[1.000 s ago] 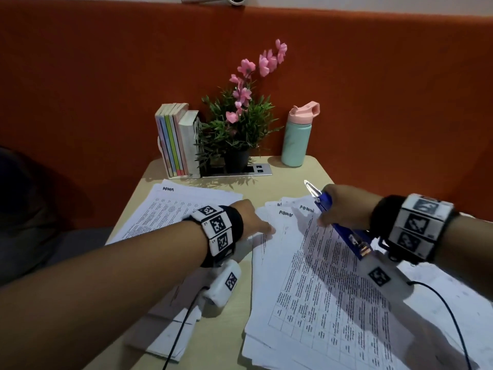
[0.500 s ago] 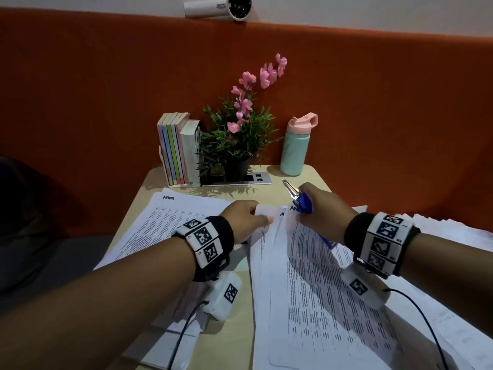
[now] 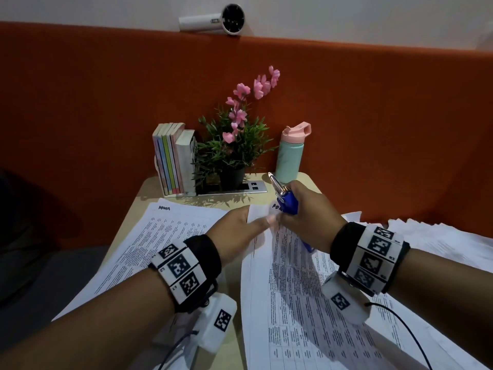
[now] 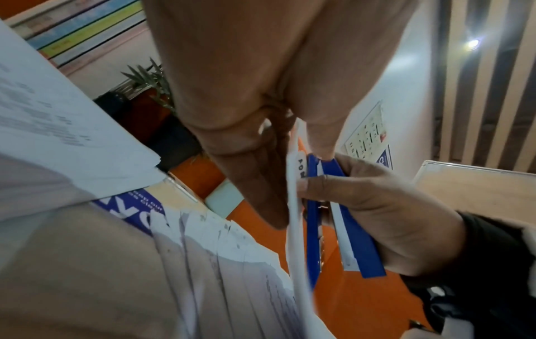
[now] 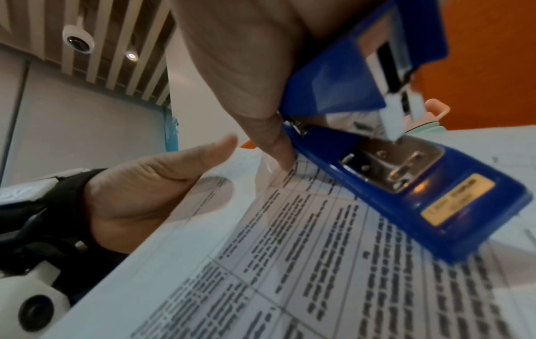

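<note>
A stack of printed sheets lies on the table with its far top edge lifted. My left hand pinches that edge between thumb and fingers. My right hand grips a blue stapler, metal nose pointing up and away, right beside the left hand. In the right wrist view the stapler is hinged apart, its base lying against the sheets, and my right thumb presses on the paper. In the left wrist view the paper edge stands next to the stapler.
More printed sheets lie at the left and at the right. At the back of the small table stand books, a potted plant, a mint bottle and a socket panel. An orange padded wall rises behind.
Both hands have come together at the far top edge of the middle stack. The right hand carried the stapler left and away to that edge, which is now lifted.
</note>
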Tool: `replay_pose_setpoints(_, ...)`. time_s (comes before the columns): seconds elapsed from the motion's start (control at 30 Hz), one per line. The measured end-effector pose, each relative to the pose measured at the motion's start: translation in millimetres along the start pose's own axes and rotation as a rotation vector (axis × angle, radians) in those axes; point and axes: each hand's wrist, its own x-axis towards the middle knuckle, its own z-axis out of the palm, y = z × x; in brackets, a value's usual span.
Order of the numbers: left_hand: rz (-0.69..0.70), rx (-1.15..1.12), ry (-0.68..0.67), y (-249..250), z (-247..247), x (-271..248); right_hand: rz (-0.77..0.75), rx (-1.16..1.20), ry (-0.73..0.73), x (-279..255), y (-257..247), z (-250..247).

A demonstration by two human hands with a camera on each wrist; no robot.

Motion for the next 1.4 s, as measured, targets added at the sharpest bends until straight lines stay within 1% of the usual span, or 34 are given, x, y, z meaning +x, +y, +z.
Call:
replay_pose_setpoints(0.07, 0.02, 0.098, 0.025, 1.6, -3.6, -3.4, -0.02, -0.002, -0.007, -1.1, -6.9, -1.5)
replay_pose_setpoints(0.13, -0.005, 0.175, 0.053, 2.2, -15.0, -7.5, -0.002, -0.029, -0.042, 0.8, -10.1, -7.9)
replay_pose_setpoints(0.2, -0.032, 0.238, 0.101, 1.8, -34.9, -13.8, 0.114, -0.074, -0.118, 5.7, -3.5, -17.4)
replay_pose_setpoints(0.27, -0.075, 0.3, 0.144, 1.5, -60.0, -20.1, 0.237, -0.17, -0.216, 8.5, 11.0, -21.1)
replay_pose_setpoints(0.37, -0.115, 0.351, 0.195, -0.5, -89.6, -29.2, 0.304, -0.334, -0.367, 0.5, 31.7, -5.7)
replay_pose_setpoints(0.43, -0.114, 0.358, 0.219, -3.9, -100.3, -34.3, 0.285, -0.397, -0.404, -11.1, 37.6, 11.0)
replay_pose_setpoints(0.57, -0.101, 0.339, 0.213, -5.7, -105.5, -42.7, 0.164, -0.534, -0.467, -28.5, 32.7, 31.8)
replay_pose_setpoints(0.67, -0.073, 0.293, 0.188, -2.1, -104.1, -45.8, 0.191, -0.489, -0.528, -29.4, 26.3, 28.6)
replay_pose_setpoints(0.7, -0.06, 0.262, 0.185, -0.3, -104.1, -46.7, 0.201, -0.46, -0.525, -27.2, 22.5, 22.7)
replay_pose_setpoints(0.73, -0.046, 0.234, 0.186, 1.8, -104.7, -47.7, 0.192, -0.42, -0.485, -23.5, 16.9, 14.4)
replay_pose_setpoints(0.77, -0.035, 0.208, 0.19, 5.0, -105.0, -49.0, 0.153, -0.372, -0.404, -18.8, 9.1, 4.6)
replay_pose_setpoints(0.83, -0.003, 0.189, 0.205, 10.1, -106.7, -52.4, -0.018, -0.254, -0.195, -8.7, -15.7, -14.5)
replay_pose_setpoints(0.87, 0.013, 0.188, 0.222, 13.3, -107.2, -54.2, -0.119, -0.189, -0.115, -4.7, -31.3, -21.6)
replay_pose_setpoints(0.93, 0.063, 0.16, 0.255, 21.7, -108.1, -58.8, -0.286, -0.094, -0.063, 2.2, -62.1, -26.7)
replay_pose_setpoints(1.0, 0.115, 0.119, 0.307, 31.3, -109.0, -63.0, -0.391, -0.027, -0.048, 10.6, -86.0, -20.1)
replay_pose_setpoints(1.1, 0.17, 0.058, 0.31, 38.1, -107.3, -66.1, -0.402, 0.095, -0.017, 22.8, -103.8, 1.1)
replay_pose_setpoints(1.23, 0.156, -0.087, 0.256, 38.2, -99.0, -68.9, -0.38, 0.27, 0.082, 29.3, -109.7, 21.6)
replay_pose_setpoints(1.3, 0.154, -0.156, 0.278, 37.6, -97.0, -69.2, -0.379, 0.313, 0.125, 30.8, -106.4, 23.6)
replay_pose_setpoints(1.4, 0.161, -0.284, 0.319, 33.7, -95.7, -68.3, -0.355, 0.37, 0.119, 30.6, -101.9, 20.2)
